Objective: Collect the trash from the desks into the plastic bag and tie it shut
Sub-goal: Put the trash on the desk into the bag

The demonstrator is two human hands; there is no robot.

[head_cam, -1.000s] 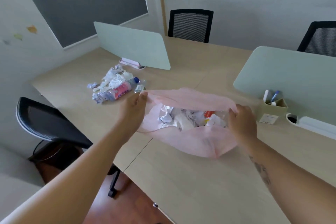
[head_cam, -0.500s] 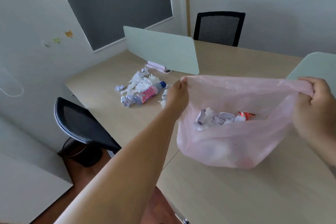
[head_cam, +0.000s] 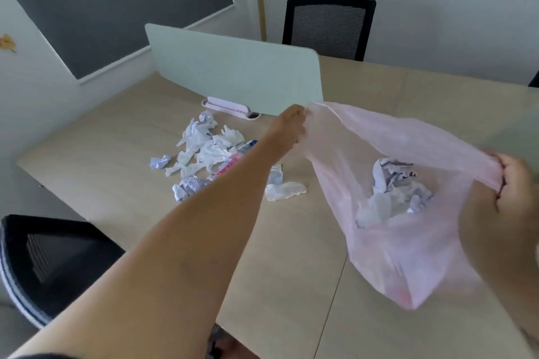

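Observation:
A thin pink plastic bag (head_cam: 408, 248) hangs above the desk, its mouth stretched wide between my hands. My left hand (head_cam: 290, 125) pinches the far left rim. My right hand (head_cam: 507, 183) grips the near right rim. Crumpled paper (head_cam: 390, 180) lies inside the bag. To the left, a pile of crumpled tissues and paper (head_cam: 204, 151) sits on the desk with a pink-labelled plastic bottle (head_cam: 233, 160) partly hidden behind my left forearm. A flattened white scrap (head_cam: 284, 191) lies near the bag.
A pale green divider panel (head_cam: 233, 72) stands behind the pile, with a white holder (head_cam: 227, 105) at its foot. Black mesh chairs stand at the far side (head_cam: 328, 27) and at the near left (head_cam: 49, 259). The wooden desk (head_cam: 102, 154) ends at left.
The bag has been lifted off the desk and carried left toward the pile of trash. My view has turned left, so the pen holder and right divider are gone from sight.

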